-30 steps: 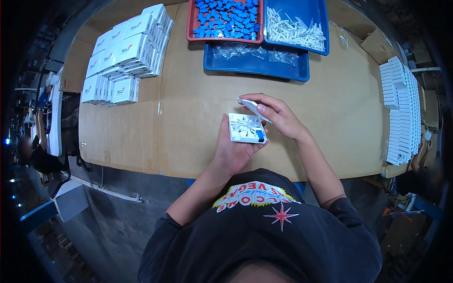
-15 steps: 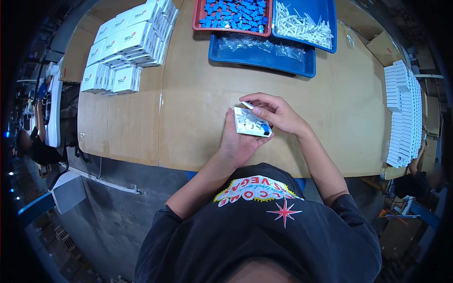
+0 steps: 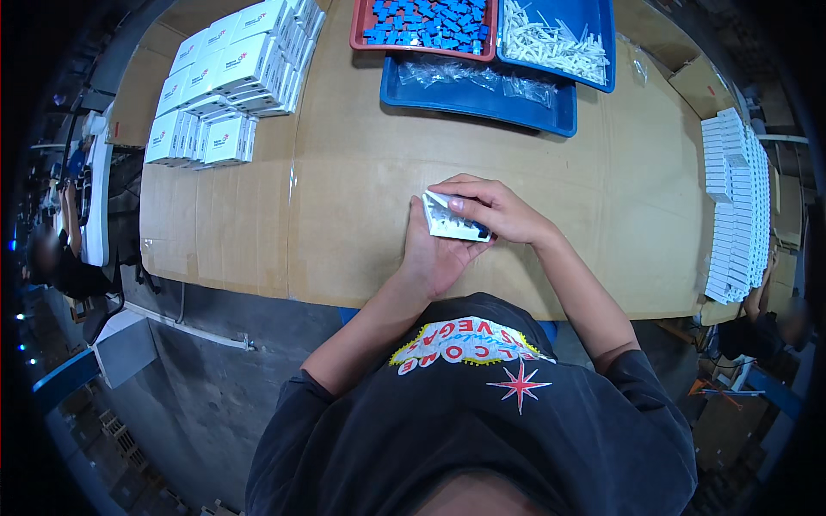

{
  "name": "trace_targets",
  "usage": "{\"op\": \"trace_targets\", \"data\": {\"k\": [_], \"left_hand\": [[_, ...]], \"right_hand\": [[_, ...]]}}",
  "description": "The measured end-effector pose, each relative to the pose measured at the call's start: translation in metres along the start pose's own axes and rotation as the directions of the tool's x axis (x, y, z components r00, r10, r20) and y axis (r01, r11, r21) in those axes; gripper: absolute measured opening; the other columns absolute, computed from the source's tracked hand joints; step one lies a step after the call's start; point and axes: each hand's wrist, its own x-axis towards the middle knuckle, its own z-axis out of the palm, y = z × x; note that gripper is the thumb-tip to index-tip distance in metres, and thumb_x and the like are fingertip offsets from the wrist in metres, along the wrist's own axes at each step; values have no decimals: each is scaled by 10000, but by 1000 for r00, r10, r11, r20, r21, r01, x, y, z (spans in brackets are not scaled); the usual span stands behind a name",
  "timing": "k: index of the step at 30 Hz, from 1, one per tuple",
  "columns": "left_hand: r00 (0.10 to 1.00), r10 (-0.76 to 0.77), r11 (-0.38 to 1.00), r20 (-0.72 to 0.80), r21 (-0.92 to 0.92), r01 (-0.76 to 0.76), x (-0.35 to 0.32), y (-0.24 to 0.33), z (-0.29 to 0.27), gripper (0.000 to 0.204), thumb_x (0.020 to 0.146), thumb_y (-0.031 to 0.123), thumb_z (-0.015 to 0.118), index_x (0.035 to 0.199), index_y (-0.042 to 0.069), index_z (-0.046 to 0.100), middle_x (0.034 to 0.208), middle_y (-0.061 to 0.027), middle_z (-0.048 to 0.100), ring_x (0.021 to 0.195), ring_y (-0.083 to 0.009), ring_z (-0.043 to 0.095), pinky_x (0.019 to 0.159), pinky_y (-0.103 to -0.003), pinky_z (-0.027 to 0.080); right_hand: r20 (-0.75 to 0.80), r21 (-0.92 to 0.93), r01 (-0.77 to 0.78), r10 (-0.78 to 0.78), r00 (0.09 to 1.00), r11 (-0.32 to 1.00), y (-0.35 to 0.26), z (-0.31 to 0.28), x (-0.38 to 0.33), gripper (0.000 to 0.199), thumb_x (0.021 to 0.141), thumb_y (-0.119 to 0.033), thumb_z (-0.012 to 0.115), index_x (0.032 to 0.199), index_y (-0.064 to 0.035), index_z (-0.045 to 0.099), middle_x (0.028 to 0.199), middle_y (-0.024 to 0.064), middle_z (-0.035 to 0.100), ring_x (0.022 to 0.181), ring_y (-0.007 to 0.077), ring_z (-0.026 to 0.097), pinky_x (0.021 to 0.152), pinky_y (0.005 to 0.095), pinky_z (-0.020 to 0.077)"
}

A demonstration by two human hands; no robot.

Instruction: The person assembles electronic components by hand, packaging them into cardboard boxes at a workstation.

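A small white box (image 3: 439, 230) rests in my left hand (image 3: 434, 265), which cradles it from below with the palm up. Its lid (image 3: 437, 199) is tilted partly over the contents. My right hand (image 3: 499, 211) has its fingers on top of that lid and its thumb at the lid's edge. Inside the box I can make out something clear and shiny with white and dark blue bits. The right fingers hide part of the interior. Both hands are above the cardboard-covered table, close to my body.
White boxes (image 3: 245, 60) are stacked at the far left, and more (image 3: 736, 206) stand along the right edge. At the back are a red tray (image 3: 422, 51) of blue pieces, a blue tray (image 3: 612, 52) of white sticks and another blue tray (image 3: 482, 117) with clear bags. People work at both sides.
The right hand has moved slightly left and down over the box, bringing the lid lower over the contents. The left hand still supports the box.
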Motion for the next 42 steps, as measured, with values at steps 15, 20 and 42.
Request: {"op": "trace_targets", "data": {"k": [15,20,42], "left_hand": [[999,-36,998,22,-59,37,5,0,-14,687,1085,662,237,1460,151,503,1403,-107,587,1238,-300,601,1028,-513,501],[998,-59,997,-20,-57,58,5,0,-19,665,1096,631,219,1446,148,512,1373,-117,606,1213,-306,614,1003,-524,513],[996,-75,996,-54,-56,72,6,1,-18,690,1093,620,194,1468,126,496,1439,-147,575,1332,-339,562,1106,-583,448]], "right_hand": [[40,110,-96,93,995,989,12,-3,3,456,1085,-369,585,1376,-32,681,1297,75,709,1126,130,627,993,299,507],[18,91,-161,160,987,983,15,4,3,447,1101,-365,556,1366,-31,689,1208,52,732,1047,119,634,932,286,521],[-57,104,-104,111,992,989,12,13,-8,468,1063,-404,617,1366,-54,685,1310,126,728,1159,168,667,1002,316,520]]}}
